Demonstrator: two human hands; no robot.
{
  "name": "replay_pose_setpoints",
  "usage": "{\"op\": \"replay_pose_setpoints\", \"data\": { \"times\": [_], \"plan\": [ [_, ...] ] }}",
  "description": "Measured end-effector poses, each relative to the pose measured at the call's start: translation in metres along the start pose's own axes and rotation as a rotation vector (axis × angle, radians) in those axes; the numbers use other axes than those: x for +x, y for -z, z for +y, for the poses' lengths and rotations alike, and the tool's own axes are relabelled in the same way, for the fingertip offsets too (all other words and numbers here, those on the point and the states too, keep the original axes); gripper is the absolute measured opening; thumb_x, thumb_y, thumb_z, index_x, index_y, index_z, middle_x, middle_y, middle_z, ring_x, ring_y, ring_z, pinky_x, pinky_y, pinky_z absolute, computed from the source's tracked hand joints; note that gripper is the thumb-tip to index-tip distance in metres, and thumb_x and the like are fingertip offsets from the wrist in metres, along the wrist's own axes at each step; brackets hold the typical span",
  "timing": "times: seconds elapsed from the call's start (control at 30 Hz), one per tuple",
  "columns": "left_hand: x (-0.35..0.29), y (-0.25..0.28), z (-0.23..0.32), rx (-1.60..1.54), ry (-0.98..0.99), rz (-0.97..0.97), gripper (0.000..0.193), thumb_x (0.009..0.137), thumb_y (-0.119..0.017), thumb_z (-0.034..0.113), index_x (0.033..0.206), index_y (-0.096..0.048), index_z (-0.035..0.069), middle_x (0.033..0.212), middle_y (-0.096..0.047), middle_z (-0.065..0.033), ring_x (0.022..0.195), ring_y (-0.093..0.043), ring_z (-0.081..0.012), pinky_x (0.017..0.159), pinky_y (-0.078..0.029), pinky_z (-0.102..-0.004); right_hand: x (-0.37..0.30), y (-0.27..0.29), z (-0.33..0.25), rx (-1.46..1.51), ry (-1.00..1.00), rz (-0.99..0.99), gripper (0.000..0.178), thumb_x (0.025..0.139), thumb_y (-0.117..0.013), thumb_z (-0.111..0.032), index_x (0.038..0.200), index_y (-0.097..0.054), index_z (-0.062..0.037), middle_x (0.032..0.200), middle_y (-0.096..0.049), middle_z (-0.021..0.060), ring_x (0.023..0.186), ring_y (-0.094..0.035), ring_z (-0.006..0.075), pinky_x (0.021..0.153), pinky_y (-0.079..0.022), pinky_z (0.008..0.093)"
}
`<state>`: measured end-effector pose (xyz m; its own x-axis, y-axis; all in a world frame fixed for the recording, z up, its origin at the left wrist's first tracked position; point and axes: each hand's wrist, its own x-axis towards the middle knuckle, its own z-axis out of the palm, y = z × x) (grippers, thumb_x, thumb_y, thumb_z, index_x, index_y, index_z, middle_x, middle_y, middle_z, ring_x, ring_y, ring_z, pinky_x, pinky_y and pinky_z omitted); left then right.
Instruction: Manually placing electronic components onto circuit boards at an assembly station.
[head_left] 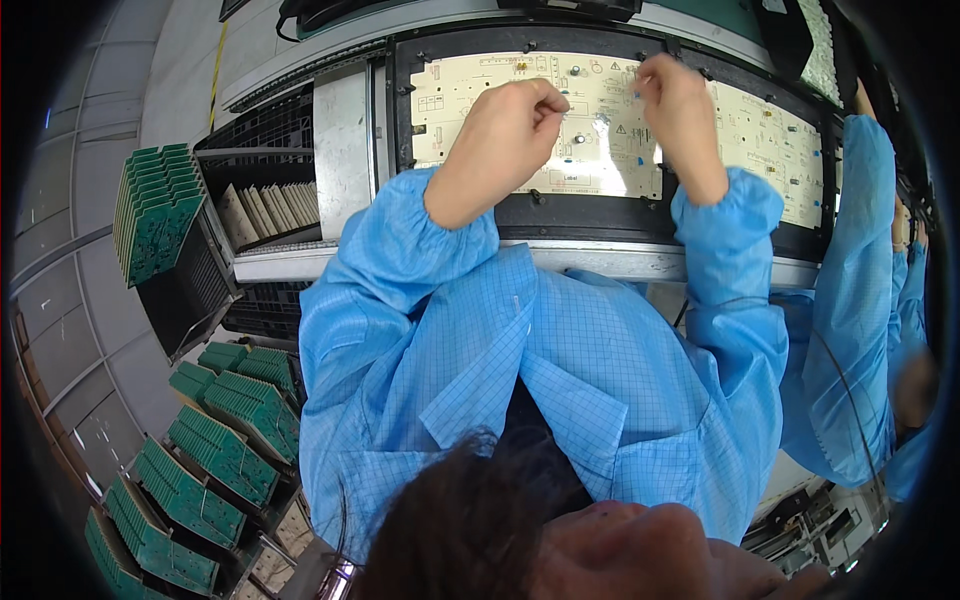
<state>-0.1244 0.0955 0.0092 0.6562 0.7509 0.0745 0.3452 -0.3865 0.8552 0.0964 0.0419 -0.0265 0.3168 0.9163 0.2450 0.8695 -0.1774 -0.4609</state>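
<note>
A cream-coloured circuit board point(475, 100) with small mounted parts lies in a black frame point(590, 212) in front of me. My left hand point(505, 145) is over the board's middle, thumb and fingertips pinched together close to its surface; whatever is between them is too small to make out. Toward the board's right edge, my right hand point(683, 118) has its fingers curled together, slightly blurred, near a small blue part. What it holds, if anything, I cannot make out. Between the hands, a small round capacitor point(580, 140) stands on the board.
Another cream board point(765, 150) lies to the right, beside a co-worker's blue sleeve point(868, 190). A metal rail point(640, 262) runs along the near edge. Left of me, racks hold green boards point(160, 210) and pale boards point(262, 212), with more green boards point(190, 490) lower down.
</note>
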Motion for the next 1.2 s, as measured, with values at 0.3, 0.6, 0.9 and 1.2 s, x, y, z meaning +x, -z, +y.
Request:
{"op": "replay_pose_setpoints", "data": {
  "times": [0.3, 0.6, 0.9, 1.2],
  "plan": [
    [-0.004, -0.033, -0.001, -0.080, 0.097, 0.037, 0.014, 0.082, -0.060, 0.001, 0.091, -0.068, -0.007, 0.079, -0.069, -0.0206, 0.073, -0.069, -0.0303, 0.068, -0.055, -0.0355, -0.040, -0.023, -0.008, 0.112, 0.094, -0.004, 0.008, 0.082, -0.065, -0.005, 0.087, -0.064, 0.0011, 0.084, -0.066, 0.0187, 0.081, -0.063, 0.0354, 0.073, -0.050, 0.0405],
    [0.030, -0.092, -0.014, 0.103, -0.183, 0.010, 0.015, 0.083, -0.063, 0.005, 0.091, -0.069, -0.006, 0.079, -0.069, -0.0205, 0.072, -0.069, -0.0313, 0.069, -0.056, -0.0368, -0.051, 0.010, 0.037, 0.576, -0.244, 0.349, 0.006, 0.095, -0.058, -0.003, 0.099, -0.058, 0.0004, 0.085, -0.061, 0.0018, 0.077, -0.054, 0.0067, 0.069, -0.044, 0.0203],
    [0.037, -0.106, -0.008, 0.108, -0.138, -0.063, 0.011, 0.079, -0.061, 0.002, 0.083, -0.068, -0.006, 0.081, -0.066, -0.0241, 0.079, -0.064, -0.0393, 0.075, -0.052, -0.0459, -0.063, 0.011, 0.040, 0.627, -0.308, 0.375, 0.005, 0.095, -0.058, -0.003, 0.100, -0.058, -0.0004, 0.085, -0.060, 0.0019, 0.078, -0.054, 0.0067, 0.069, -0.044, 0.0196],
    [0.040, -0.114, -0.004, 0.374, -0.284, -0.103, 0.009, 0.072, -0.060, -0.004, 0.078, -0.067, -0.004, 0.080, -0.064, -0.0238, 0.081, -0.061, -0.0397, 0.079, -0.049, -0.0458, -0.061, 0.013, 0.034, 0.693, -0.283, 0.411, 0.013, 0.095, -0.059, -0.003, 0.106, -0.063, 0.0002, 0.090, -0.063, 0.0018, 0.078, -0.054, 0.0068, 0.070, -0.044, 0.0199]
  ]
}}
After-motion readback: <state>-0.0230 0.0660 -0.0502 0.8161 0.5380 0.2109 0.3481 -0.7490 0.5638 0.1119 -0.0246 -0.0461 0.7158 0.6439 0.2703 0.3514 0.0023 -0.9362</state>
